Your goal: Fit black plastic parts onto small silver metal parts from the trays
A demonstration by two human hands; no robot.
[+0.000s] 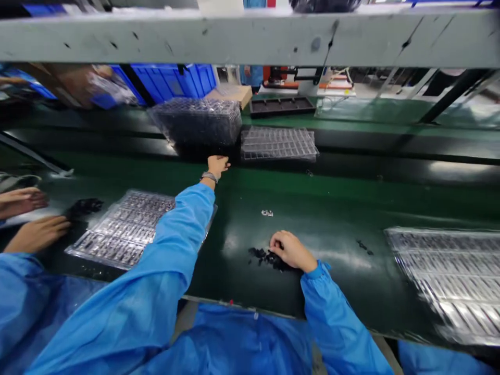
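My left hand (219,165) is stretched out at the far side of the green bench, near the stack of clear plastic trays (199,122). Its fingers are closed, and whatever they may hold is too small to make out. Over a pile of small black parts (269,258) is my right hand (291,251), fingers curled in a pinch at the pile's right side. What lies between those fingertips is hidden. A small silvery part (267,213) lies alone beyond the pile. Beneath my left forearm is a clear tray filled with small metallic parts (121,232).
Another filled tray (449,271) lies at the right, with a few black pieces (364,247) beside it. At left, a co-worker's hands (39,232) are near another black pile (86,207). Clear trays (279,143) lie at the back. A grey beam (250,39) crosses overhead.
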